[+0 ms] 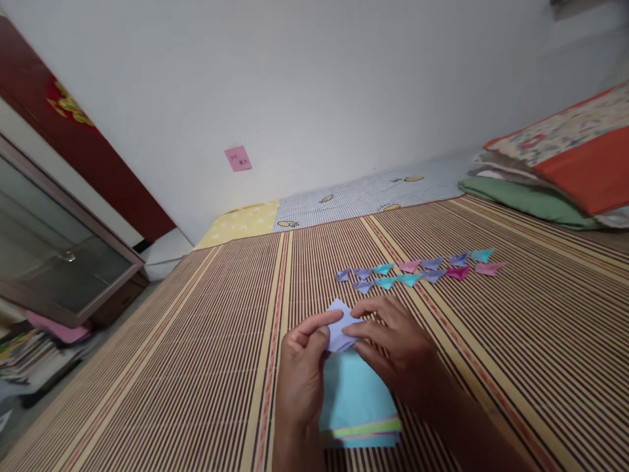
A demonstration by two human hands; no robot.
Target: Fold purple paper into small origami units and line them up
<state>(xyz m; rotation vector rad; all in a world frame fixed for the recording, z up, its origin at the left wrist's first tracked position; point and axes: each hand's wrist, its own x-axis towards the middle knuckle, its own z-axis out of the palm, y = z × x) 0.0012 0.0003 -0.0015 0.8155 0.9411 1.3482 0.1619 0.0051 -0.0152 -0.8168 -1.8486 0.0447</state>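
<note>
Between both hands is a small folded piece of lavender paper [339,335], its pointed corner facing away from me. My left hand [305,360] pinches its left side between thumb and forefinger. On the opposite side, the fingers of my right hand [398,337] grip the paper's right edge. Below them on the mat lies a stack of square coloured paper [361,393], light blue on top, with green, pink and purple edges showing at the near side. Two rows of small folded paper pieces [409,279] in blue, purple and pink lie beyond my hands.
A striped bamboo mat [211,341] covers the bed. Folded bedding [535,196] is piled at the far right, against the wall. A pink note [238,158] is stuck on the wall. Books [34,357] and a glass-fronted cabinet [63,242] stand at the left.
</note>
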